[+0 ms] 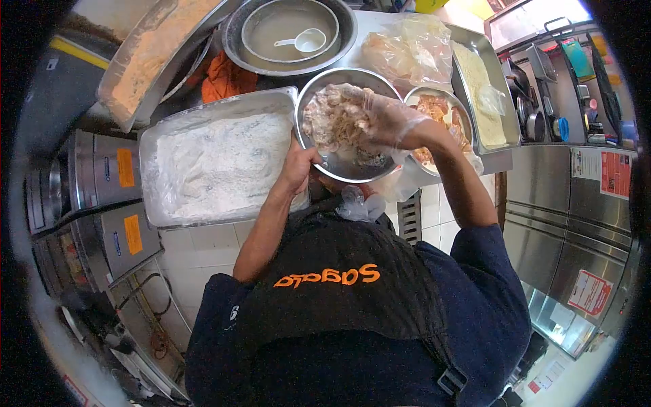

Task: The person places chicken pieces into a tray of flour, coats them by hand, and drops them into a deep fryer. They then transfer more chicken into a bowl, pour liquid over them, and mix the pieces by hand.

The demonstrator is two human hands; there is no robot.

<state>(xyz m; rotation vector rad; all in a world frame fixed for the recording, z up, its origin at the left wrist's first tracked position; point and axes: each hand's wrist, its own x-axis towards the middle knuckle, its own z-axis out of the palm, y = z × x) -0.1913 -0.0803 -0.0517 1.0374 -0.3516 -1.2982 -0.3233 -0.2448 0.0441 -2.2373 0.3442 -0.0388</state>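
Observation:
My left hand (pixel 298 167) grips the near left rim of a round metal bowl (pixel 348 171), thumb over the edge. Inside lie pale, flour-coated pieces of what looks like raw meat (pixel 336 119). Reaching in from the right, my right hand (pixel 395 123) wears a clear plastic glove and is at the meat on the bowl's right side. Its fingers are blurred and partly hidden. Left of the bowl is a large metal tray (pixel 150 159) of white flour (pixel 224 163). Beyond my right wrist, a smaller bowl (pixel 434 91) holds orange-brown marinated meat (pixel 434 108).
A white measuring scoop (pixel 310 41) sits in nested metal basins (pixel 234 37) behind. A tray of orange-tinted powder (pixel 159 51) stands at the back left, by an orange cloth (pixel 227 78). Plastic bags (pixel 410 54) and a tray of yellowish crumbs (pixel 478 81) are at the back right.

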